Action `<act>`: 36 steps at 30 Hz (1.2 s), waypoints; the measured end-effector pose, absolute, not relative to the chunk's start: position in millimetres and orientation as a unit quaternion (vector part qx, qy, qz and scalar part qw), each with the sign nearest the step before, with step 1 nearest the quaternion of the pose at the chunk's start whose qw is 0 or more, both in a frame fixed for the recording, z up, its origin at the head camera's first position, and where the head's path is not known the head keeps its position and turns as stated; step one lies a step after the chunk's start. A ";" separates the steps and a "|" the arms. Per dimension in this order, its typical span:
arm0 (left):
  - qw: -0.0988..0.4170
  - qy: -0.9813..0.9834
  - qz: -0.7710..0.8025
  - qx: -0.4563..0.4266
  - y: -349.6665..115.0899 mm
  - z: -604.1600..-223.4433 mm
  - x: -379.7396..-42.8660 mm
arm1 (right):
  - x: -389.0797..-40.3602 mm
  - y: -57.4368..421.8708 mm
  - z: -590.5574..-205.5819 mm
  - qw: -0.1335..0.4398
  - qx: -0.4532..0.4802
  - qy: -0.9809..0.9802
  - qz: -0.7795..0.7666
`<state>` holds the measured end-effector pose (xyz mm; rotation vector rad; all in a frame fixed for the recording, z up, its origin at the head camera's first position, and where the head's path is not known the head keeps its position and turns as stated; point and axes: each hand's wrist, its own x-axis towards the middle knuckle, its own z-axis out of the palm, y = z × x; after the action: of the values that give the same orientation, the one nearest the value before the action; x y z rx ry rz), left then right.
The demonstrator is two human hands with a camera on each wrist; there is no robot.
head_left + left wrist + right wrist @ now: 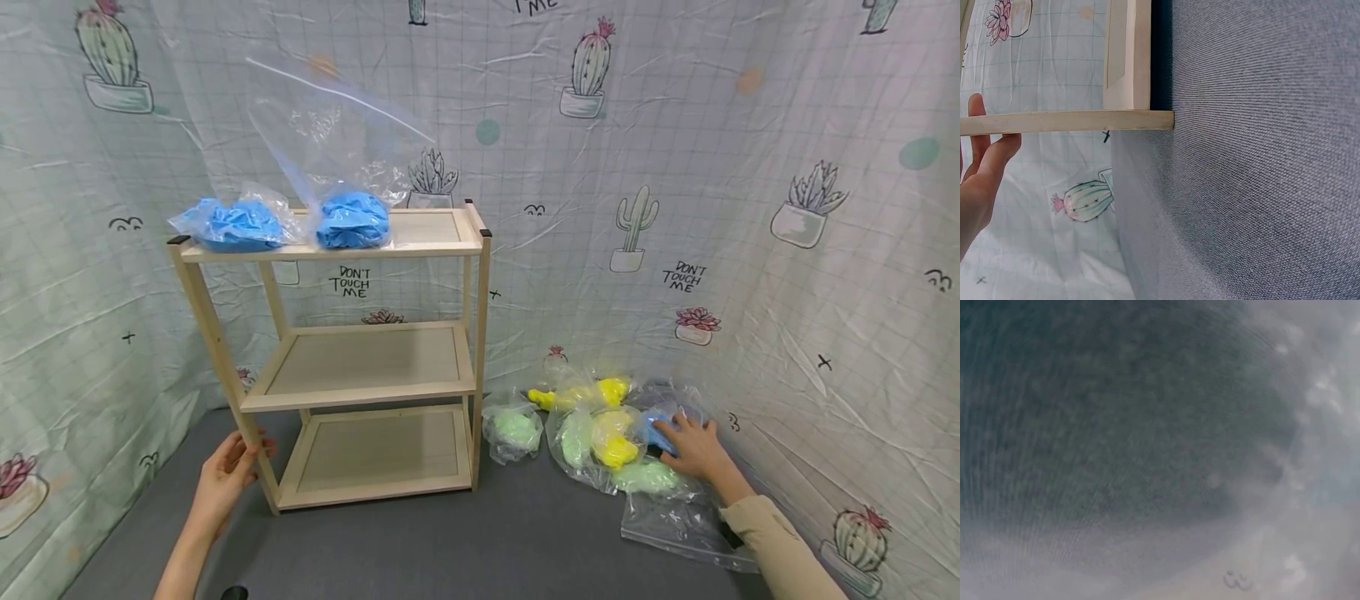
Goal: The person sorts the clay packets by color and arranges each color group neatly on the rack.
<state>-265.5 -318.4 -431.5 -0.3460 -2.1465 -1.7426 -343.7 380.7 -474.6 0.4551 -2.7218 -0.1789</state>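
Lower left of frame, pinching the wooden shelf post with the left hand! Lower right, touching a bagged blue bundle with the right hand, can't tell whether gripping.

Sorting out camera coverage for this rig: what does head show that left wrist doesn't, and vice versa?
Head only: the right hand at a blue bag, the green and yellow bags right of the rack, and the two blue-filled bags on the top shelf.

Left wrist only: the fine weave of the grey surface and the dark gap under the bottom shelf.

Both: the left hand holding a wooden post, the bottom shelf, the grey surface and the printed curtain.
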 end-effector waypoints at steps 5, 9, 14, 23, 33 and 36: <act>0.174 -0.756 -0.618 -0.126 -318.8 -431.5 -266.2 | -341.3 382.7 -471.4 0.213 0.173 -0.959 -0.073; 0.174 -0.752 -0.623 -0.131 -319.3 -431.4 -265.6 | -337.9 385.4 -466.6 0.235 0.184 -0.951 -0.079; 0.177 -0.755 -0.619 -0.128 -319.6 -431.1 -265.6 | -334.8 392.3 -458.9 0.264 0.192 -0.941 -0.087; 0.179 -0.747 -0.626 -0.135 -318.2 -433.5 -268.3 | -326.2 400.2 -437.0 0.298 0.197 -0.931 -0.077; 0.178 -0.739 -0.634 -0.139 -318.6 -433.6 -268.2 | -325.8 400.1 -418.7 0.355 0.226 -0.904 -0.071; 0.176 -0.738 -0.636 -0.141 -318.6 -433.1 -268.1 | -326.0 397.2 -414.3 0.380 0.236 -0.892 -0.066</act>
<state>-268.1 -318.6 -433.1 -0.4005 -2.0887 -1.8013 -326.0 397.2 -414.3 0.6027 -2.2768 -0.1677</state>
